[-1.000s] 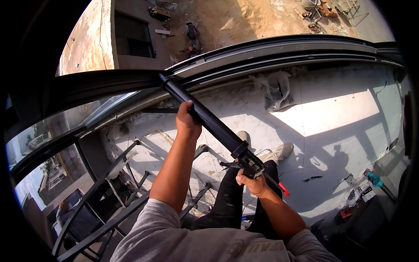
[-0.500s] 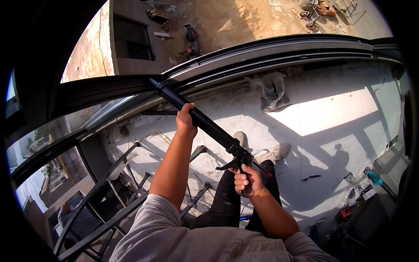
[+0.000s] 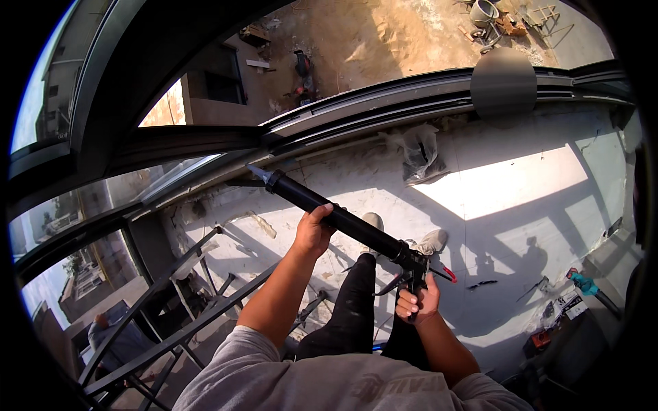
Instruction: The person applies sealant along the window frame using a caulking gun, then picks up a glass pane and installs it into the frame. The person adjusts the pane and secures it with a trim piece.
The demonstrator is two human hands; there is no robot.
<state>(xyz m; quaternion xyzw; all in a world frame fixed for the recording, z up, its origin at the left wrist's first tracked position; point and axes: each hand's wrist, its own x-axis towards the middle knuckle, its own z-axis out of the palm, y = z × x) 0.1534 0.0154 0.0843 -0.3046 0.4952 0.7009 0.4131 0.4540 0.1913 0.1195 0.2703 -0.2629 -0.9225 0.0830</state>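
The left hand (image 3: 315,233) is clasping the caulking gun (image 3: 367,235) by its barrel (image 3: 295,190); the right hand (image 3: 419,299) is gripping its handle (image 3: 414,278), fingers (image 3: 406,305) curled. The gun is slanting through both, nozzle (image 3: 260,172) sitting near the window track (image 3: 384,103).

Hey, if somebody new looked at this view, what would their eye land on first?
Probably the long black caulking gun slanting across the middle, with the left hand around its barrel and the right hand gripping its handle. After that, perhaps the bright sunlit patch of floor to its right, or the sandy ground beyond the dark frame rails at the top.
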